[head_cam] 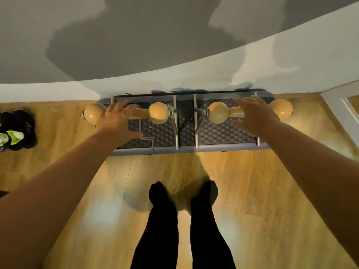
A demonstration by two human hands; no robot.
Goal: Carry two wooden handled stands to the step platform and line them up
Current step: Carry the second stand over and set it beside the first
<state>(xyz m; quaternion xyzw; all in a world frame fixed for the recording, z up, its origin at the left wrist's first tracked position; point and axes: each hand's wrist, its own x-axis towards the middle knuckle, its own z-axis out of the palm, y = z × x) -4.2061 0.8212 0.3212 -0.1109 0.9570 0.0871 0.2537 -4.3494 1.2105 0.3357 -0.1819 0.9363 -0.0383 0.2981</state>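
Two wooden handled stands rest end to end on the dark studded step platform (223, 133), which lies against the wall. The left stand (158, 112) has round wooden knobs at both ends of its handle and metal feet; its outer knob overhangs the platform's left end. The right stand (217, 112) looks the same, its outer knob past the right end. My left hand (116, 121) hovers over the left handle with fingers spread. My right hand (256, 117) is above the right handle, fingers apart, gripping nothing.
The platform stands on a wooden floor below a white baseboard and grey wall. Black shoes with green trim (15, 133) lie at the far left. My two legs in black (182, 220) stand just in front of the platform. A white door frame (340, 101) is at right.
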